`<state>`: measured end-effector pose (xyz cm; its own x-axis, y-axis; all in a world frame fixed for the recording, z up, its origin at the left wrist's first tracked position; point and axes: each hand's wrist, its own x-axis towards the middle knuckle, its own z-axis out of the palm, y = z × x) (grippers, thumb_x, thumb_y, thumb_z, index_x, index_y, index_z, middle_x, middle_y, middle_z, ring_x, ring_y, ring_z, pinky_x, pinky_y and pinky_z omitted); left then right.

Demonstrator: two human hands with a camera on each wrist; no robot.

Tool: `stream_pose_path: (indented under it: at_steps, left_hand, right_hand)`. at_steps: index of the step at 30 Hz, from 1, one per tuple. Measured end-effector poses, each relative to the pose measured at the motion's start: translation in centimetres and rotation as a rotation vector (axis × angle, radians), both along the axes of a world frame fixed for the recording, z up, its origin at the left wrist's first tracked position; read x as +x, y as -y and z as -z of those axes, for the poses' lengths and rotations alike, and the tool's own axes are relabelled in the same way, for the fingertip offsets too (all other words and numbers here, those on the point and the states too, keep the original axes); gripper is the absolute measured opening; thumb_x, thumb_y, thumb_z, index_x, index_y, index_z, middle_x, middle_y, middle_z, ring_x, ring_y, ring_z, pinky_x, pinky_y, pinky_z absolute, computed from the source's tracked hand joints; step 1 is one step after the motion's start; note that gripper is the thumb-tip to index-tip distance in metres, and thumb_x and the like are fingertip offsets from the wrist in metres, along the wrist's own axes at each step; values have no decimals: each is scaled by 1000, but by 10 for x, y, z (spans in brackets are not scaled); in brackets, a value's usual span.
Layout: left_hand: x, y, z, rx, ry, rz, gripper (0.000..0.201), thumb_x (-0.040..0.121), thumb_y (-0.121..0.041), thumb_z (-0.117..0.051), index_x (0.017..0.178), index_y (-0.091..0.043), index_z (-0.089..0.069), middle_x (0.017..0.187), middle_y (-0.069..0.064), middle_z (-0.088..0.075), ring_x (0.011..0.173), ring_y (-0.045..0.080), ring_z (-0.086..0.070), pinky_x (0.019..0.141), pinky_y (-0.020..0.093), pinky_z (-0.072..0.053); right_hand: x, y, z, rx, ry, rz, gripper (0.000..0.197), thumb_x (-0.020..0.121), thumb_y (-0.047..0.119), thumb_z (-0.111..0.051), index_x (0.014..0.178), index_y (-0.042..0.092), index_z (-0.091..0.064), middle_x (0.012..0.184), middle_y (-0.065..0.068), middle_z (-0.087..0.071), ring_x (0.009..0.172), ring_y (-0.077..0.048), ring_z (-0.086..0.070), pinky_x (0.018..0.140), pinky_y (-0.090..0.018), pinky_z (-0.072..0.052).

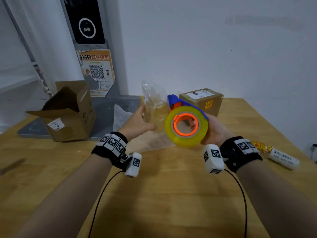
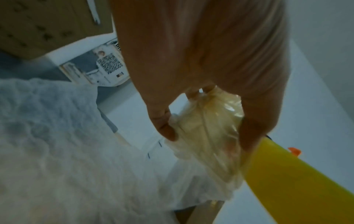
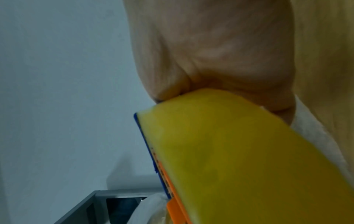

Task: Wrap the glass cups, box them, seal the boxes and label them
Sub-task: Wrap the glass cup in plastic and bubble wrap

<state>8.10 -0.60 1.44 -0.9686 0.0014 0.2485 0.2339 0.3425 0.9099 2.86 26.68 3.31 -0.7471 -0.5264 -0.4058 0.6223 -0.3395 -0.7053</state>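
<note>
Both forearms raised over the table [image 1: 171, 194], L hand [image 1: 137, 122] palm-in w/ fingers curled round the wrapped cup [image 1: 155, 107] held upright above it, R hand [image 1: 214, 127] beside it gripping the tape dispenser [image 1: 186, 126], roll touching the cup.

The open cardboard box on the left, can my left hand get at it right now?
Probably not yet: the left hand grips the wrapped cup. The open box stands near, with nothing between.
</note>
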Motion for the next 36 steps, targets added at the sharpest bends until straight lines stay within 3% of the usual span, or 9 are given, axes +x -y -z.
stream_pose_path:
  at_steps: [2, 5, 10, 16, 19, 24, 26, 30, 36]
  left_hand:
    - [-6, 5, 8, -34, 14, -2, 102, 70, -20, -95, 153, -30, -37, 139, -14, -58, 124, -2, -57, 94, 14, -50]
    - [-11, 3, 15, -151, -1, -152, 98, 52, -58, -99, 137, -40, -55, 127, -10, -68, 125, 14, -61, 103, 37, -53]
    - [-4, -2, 16, -19, -126, -180, 64, 63, -14, -98, 118, -25, -67, 109, -8, -77, 105, 7, -72, 88, 23, -57]
    - [-9, -4, 21, 50, -116, -329, 70, 60, -12, -98, 120, -21, -64, 105, -11, -75, 95, -3, -71, 77, 12, -54]
    - [-12, -4, 21, 33, -118, -373, 75, 56, -23, -100, 121, -24, -63, 108, -11, -74, 98, -1, -70, 82, 16, -55]
    - [-18, 21, 22, 30, -36, -602, 77, 56, -38, -98, 122, -21, -62, 107, -11, -69, 98, 5, -67, 86, 23, -54]
    - [-18, 25, 21, 12, -13, -639, 77, 51, -49, -96, 116, -25, -64, 104, -11, -71, 99, 11, -69, 89, 32, -57]
    - [-22, 8, 14, 6, -10, -651, 66, 58, -46, -95, 113, -24, -67, 99, -12, -72, 97, 8, -69, 79, 22, -54]
    - [-29, -25, 14, -89, 33, -702, 79, 55, -57, -90, 115, -24, -51, 115, 3, -68, 113, 28, -63, 95, 41, -52]
  right_hand:
    - [2, 2, 0, 17, 5, -3, 27, 100, 36, -62, 90, 12, -69, 65, -1, -66, 54, -12, -62, 52, -27, -56]
    - [6, 7, 0, 10, 1, 4, 26, 100, 34, -63, 88, 12, -71, 69, -1, -65, 58, -12, -62, 56, -26, -57]
    - [11, 14, -6, 25, 14, -18, 31, 100, 38, -63, 87, 12, -73, 72, -2, -67, 61, -14, -64, 59, -28, -59]
    - [27, 23, -25, 91, -46, -59, 57, 106, 36, -52, 62, 8, -75, 62, -5, -70, 50, -19, -68, 50, -30, -59]
    - [28, 21, -27, 109, -60, -67, 59, 106, 36, -50, 60, 8, -75, 61, -5, -70, 49, -19, -68, 48, -30, -58]
    - [19, 3, -19, 125, -21, 12, 28, 98, 36, -64, 88, 11, -71, 68, -4, -68, 55, -15, -65, 54, -29, -57]
    - [20, -3, -14, 115, -23, -2, 25, 95, 35, -68, 88, 11, -71, 69, -3, -67, 57, -14, -64, 56, -28, -57]
    - [26, 2, 0, 78, 5, -26, 28, 99, 34, -64, 85, 11, -72, 70, -2, -68, 59, -14, -64, 57, -27, -58]
    - [36, 7, 11, 84, 26, -64, 31, 101, 38, -60, 87, 12, -70, 70, -3, -68, 59, -17, -65, 58, -31, -59]
